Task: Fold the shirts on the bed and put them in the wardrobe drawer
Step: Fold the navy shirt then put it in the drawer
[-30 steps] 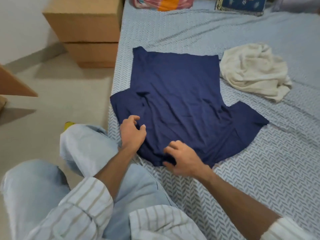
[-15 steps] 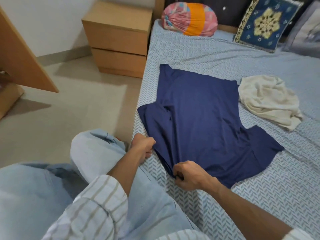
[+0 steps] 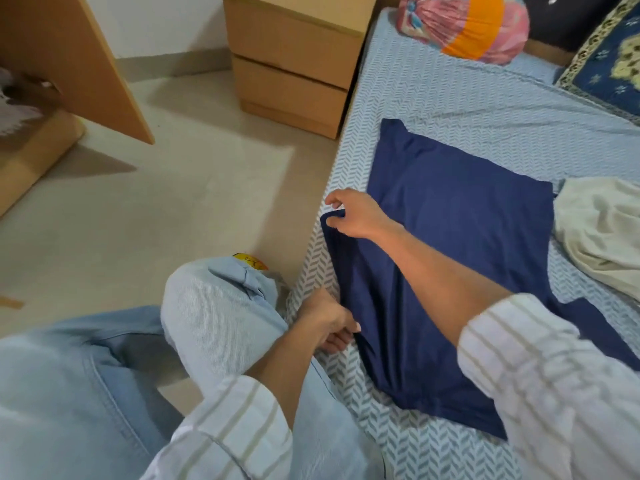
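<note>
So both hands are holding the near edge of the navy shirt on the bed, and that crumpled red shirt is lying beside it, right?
Nearly. The head view shows the left hand and right hand each with a grip on the navy shirt along its near edge, on the bed. But the crumpled shirt beside it is cream, not red.

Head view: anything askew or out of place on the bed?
Yes. The cream shirt lies crumpled at the right edge, unfolded. The navy shirt is spread but skewed on the bed, its near sleeve bunched where the right hand pinches it; the left hand grips its side edge.
</note>
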Motion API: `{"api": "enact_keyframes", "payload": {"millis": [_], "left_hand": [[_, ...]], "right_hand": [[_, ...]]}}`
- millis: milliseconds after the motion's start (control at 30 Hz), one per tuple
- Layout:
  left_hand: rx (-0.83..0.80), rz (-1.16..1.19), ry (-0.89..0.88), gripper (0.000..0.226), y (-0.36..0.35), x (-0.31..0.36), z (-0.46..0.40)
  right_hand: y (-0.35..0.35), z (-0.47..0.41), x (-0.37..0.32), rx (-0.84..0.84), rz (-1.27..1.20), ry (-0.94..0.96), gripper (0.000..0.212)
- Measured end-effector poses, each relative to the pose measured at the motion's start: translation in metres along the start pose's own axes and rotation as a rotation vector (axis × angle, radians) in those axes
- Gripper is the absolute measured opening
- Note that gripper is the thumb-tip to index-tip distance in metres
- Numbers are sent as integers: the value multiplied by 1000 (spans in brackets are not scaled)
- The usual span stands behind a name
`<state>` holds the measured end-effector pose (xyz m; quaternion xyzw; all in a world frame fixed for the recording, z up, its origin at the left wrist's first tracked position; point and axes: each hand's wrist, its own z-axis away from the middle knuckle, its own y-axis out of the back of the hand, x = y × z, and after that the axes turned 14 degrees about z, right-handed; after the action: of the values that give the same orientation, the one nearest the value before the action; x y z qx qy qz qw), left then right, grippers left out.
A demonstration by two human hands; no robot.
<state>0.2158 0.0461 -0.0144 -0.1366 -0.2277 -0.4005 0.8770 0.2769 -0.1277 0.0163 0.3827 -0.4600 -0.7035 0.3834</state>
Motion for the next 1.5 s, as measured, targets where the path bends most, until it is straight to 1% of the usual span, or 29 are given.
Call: {"api": "enact_keyframes", "payload": {"millis": [33,100,167,233,367,467,500,567,633,667,733,833,900,967,1067,1100,1133,1200,1233,1267,1300,1367,1433,1500], "left_hand": [[-4,-1,8,16,0,-1,0],[-10,-11,23,13,1,-2,0],[-12,-18,27,10,1,-1,2],[-16,-37,27,6,0,1,5],[-16,-51,20,12,-2,4,13],[-4,-53,26,18,-4,5,17],[-1,-58,31,20,-4,5,19],[-4,-76,48,21,-5,5,21],[-5,-109,72,18,-5,4,23],[-6,-122,86,17,-4,4,24],[2,-131,107,18,-3,3,26],[33,-127,121,16,-3,2,27],[59,-93,119,16,-3,2,27],[121,-8,87,28,-2,4,25],[386,82,-96,40,2,10,17],[448,105,-146,41,4,11,14],[475,145,-183,38,5,11,12],[471,246,-224,22,8,11,8],[449,284,-216,17,9,11,9],[421,312,-197,16,9,11,9],[395,329,-173,17,10,11,8],[359,333,-124,16,11,10,9],[363,359,-109,13,11,10,11],[369,399,-93,13,10,10,13]], "right_hand": [[0,-8,-2,-63,32,2,40],[-3,-21,-5,-158,93,-5,31],[-5,-27,-7,-185,155,-9,20],[-2,-30,-9,-153,164,-6,19],[6,-33,-14,-79,-59,-7,18],[4,-34,-15,-106,-98,-20,14],[2,-34,-14,-144,-121,-27,18],[-1,-35,-13,-203,-275,-35,33],[-2,-35,-16,-187,-471,-35,40],[-1,-34,-19,-178,-531,-28,42],[-4,-34,-25,-181,-556,4,43],[-14,-35,-30,-219,-477,41,40],[-17,-35,-29,-228,-495,41,40],[-15,-34,-26,-229,-539,47,41],[-9,-35,-22,-266,-521,64,45],[-7,-36,-22,-275,-507,63,46],[-4,-37,-24,-274,-517,59,46],[1,-42,-30,-258,-629,51,45],[3,-45,-33,-247,-694,47,44],[4,-48,-37,-238,-734,50,43],[3,-50,-40,-231,-735,55,43],[-1,-53,-45,-233,-655,68,43],[-5,-54,-48,-239,-574,69,43],[-9,-54,-49,-245,-572,62,43]]}}
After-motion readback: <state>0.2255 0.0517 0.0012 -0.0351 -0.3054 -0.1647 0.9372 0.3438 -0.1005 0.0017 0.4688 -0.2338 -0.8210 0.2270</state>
